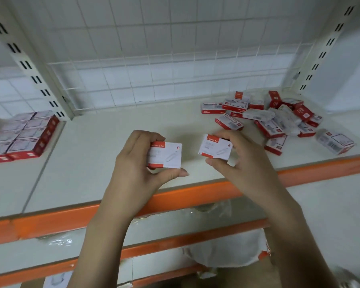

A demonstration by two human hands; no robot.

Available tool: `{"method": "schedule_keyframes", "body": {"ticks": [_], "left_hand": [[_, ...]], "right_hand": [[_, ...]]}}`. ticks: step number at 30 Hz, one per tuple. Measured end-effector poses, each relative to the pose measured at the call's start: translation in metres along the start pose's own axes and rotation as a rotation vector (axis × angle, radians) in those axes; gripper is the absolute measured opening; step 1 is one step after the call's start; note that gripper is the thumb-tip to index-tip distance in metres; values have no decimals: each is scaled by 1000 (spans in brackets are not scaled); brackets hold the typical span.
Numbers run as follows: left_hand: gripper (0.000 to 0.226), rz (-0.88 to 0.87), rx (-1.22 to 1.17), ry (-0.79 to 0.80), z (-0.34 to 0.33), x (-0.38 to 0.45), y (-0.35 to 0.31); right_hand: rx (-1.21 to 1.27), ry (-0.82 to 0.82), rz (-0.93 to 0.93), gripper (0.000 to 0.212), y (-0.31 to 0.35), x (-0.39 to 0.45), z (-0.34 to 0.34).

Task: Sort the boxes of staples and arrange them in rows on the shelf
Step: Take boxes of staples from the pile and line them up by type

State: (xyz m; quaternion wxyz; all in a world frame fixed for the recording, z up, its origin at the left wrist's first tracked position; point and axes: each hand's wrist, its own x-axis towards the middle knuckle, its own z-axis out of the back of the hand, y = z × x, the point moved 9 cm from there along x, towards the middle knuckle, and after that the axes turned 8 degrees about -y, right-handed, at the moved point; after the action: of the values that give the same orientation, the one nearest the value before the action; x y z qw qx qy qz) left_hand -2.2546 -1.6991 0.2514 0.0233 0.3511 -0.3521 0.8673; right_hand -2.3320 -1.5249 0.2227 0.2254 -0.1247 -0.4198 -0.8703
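Observation:
My left hand [133,163] grips a white and red staple box [166,155] above the middle of the white shelf [96,146]. My right hand [243,161] grips a second, like box [215,147] just to the right, held a little apart from the first. A loose heap of several staple boxes [279,119] lies jumbled at the back right of the shelf. At the far left, several boxes [23,134] sit packed in neat rows, red sides facing right.
An orange front rail [175,198] edges the shelf. A white wire grid [154,80] backs it, with slotted uprights [29,65] at both sides. Lower shelves hold clear plastic wrapping [212,208] and a white bag [227,248].

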Motion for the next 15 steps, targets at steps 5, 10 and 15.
{"method": "schedule_keyframes", "body": {"ticks": [5, 10, 15], "left_hand": [[52, -14, -46, -12, 65, 4, 39], [53, -38, 15, 28, 129, 4, 88], [58, 0, 98, 54, 175, -4, 132]], "right_hand": [[-32, -16, 16, 43, 57, 5, -50], [-46, -28, 45, 43, 120, 1, -106], [-38, 4, 85, 42, 165, -4, -155]]}}
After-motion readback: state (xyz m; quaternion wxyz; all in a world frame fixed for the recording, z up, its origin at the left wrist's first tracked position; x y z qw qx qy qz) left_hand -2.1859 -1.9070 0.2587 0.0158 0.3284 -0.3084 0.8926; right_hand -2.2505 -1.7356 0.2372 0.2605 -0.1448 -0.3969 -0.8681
